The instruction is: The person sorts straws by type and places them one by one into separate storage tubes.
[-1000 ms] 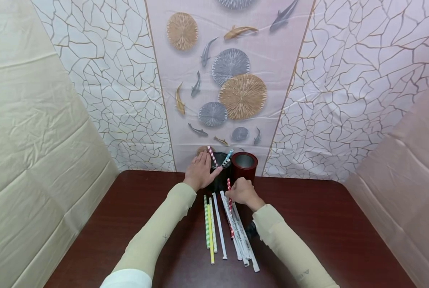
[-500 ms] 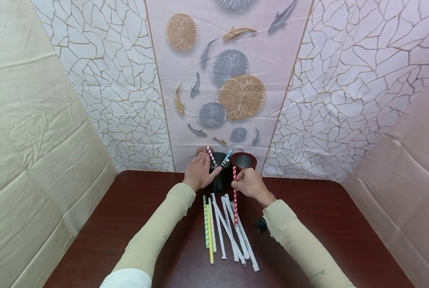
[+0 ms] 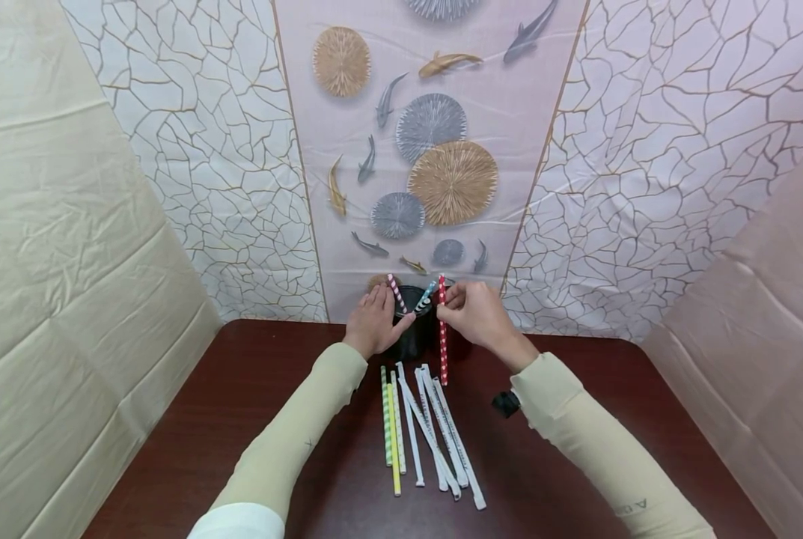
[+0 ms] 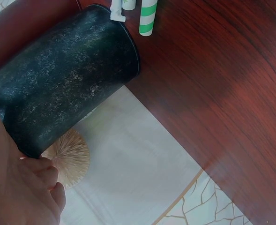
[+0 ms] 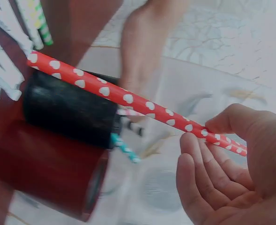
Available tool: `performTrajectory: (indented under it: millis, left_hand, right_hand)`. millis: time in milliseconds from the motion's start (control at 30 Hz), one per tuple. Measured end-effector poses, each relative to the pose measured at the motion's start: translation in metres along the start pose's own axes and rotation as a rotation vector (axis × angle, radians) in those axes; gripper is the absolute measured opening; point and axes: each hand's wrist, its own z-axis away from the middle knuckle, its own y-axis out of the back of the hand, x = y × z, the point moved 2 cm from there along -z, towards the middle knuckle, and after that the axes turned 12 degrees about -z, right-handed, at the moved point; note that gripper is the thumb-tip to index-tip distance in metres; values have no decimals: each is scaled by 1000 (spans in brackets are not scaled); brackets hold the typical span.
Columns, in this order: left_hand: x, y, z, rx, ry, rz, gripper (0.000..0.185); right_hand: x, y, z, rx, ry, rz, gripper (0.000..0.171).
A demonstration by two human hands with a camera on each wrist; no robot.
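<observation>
My right hand (image 3: 478, 314) pinches a red paper straw with white hearts (image 5: 128, 99) between thumb and fingertips, near its upper end. The straw stands almost upright in front of the dark red cup (image 5: 48, 168), which the right hand mostly hides in the head view. Beside it is a black cup (image 3: 411, 340), and my left hand (image 3: 370, 322) holds it at the rim, with the thumb over the near side. From the black cup stick out a pink-striped straw (image 3: 397, 292), a blue straw (image 3: 430, 290) and a black-and-white striped one (image 5: 134, 126).
On the dark wood table (image 3: 253, 419), in front of the cups, lie a green-striped straw (image 3: 385, 419), a yellow straw (image 3: 394, 442) and several straws in white paper wrappers (image 3: 451, 434). A patterned cloth (image 3: 239, 165) hangs behind the table.
My right hand has lifted the red heart straw off the wrapped straws and carried it up towards the cups. Some wrapped straws have shifted. My left hand stays at the black cup.
</observation>
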Motion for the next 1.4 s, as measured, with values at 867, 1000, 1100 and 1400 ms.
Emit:
performTrajectory:
  millis: [867, 1000, 1100, 1400]
  left_hand:
    - [-2, -7, -7, -5, -3, -23, 94]
    - [-3, -7, -6, -16, 0, -20, 94]
    - [-3, -5, -6, -21, 3, -10, 94]
    - [-2, -6, -6, -5, 10, -15, 94]
  right_hand:
    - [-77, 20, -48, 268, 204, -113, 17]
    - [-66, 9, -54, 307, 204, -125, 18]
    - [-55, 0, -58, 346, 209, -119, 18]
    - [-17, -33, -68, 397, 188, -172, 15]
